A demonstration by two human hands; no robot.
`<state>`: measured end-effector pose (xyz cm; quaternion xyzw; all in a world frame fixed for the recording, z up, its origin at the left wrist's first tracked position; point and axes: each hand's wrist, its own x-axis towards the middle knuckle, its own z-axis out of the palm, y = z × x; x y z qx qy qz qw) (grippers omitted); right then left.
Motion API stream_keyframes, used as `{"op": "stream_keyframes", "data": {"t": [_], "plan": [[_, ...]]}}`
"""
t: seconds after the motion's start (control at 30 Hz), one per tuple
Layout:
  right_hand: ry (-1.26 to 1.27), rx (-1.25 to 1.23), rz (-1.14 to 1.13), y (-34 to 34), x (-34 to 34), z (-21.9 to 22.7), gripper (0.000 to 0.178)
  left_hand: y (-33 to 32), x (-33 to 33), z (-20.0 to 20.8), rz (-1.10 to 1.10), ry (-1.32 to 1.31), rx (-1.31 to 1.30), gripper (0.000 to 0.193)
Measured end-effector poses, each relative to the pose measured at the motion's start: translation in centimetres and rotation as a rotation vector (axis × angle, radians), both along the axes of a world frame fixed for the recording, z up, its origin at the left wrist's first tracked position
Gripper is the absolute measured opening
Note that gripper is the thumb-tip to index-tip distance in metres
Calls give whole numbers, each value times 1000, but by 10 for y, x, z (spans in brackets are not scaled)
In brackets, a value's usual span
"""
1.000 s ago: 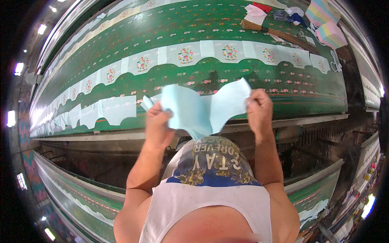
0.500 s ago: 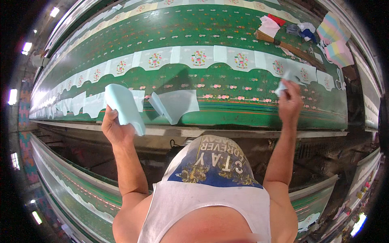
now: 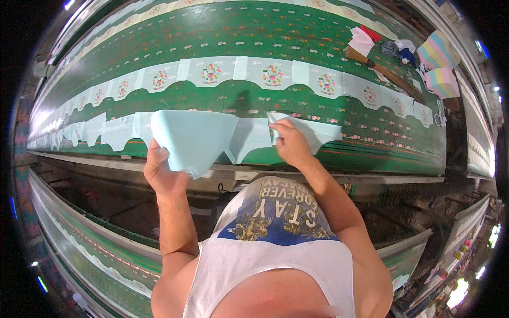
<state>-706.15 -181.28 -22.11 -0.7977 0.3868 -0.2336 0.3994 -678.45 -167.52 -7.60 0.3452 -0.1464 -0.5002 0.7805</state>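
Observation:
My left hand (image 3: 165, 165) grips a folded stack of pale blue fabric pieces (image 3: 193, 135), thumb on the near side, above the near row on the green table. The stack's wide end spreads to the right and partly hides the row behind it. My right hand (image 3: 291, 142) pinches the left edge of a single pale blue fabric piece (image 3: 323, 133), which stretches to the right over the table. Just left of it lies another pale blue piece (image 3: 249, 139), partly under the stack's shadow. More plain pieces (image 3: 116, 130) continue leftward in the same row.
Beyond, a row of pale blue pieces with printed colourful motifs (image 3: 272, 76) runs along the green table (image 3: 297, 47). At the far right lie a straw broom (image 3: 389, 73), crumpled cloths (image 3: 405, 55) and striped pastel stacks (image 3: 439, 50). The table's near edge (image 3: 371, 179) is in front of me.
My right hand has swung left and nearer, and a pale blue piece now stretches from it over the table. The stack in my left hand has turned, showing a wider face. The view has shifted slightly.

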Motion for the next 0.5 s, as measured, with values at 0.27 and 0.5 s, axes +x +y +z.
{"op": "stream_keyframes", "data": {"t": [0.27,0.5], "plan": [[-128,219,92,19,10,40,31,-33,-34,-24,-202,34,35,47],[-557,422,-158,35,-26,109,10,-45,-132,-44,-410,-109,177,24]]}}
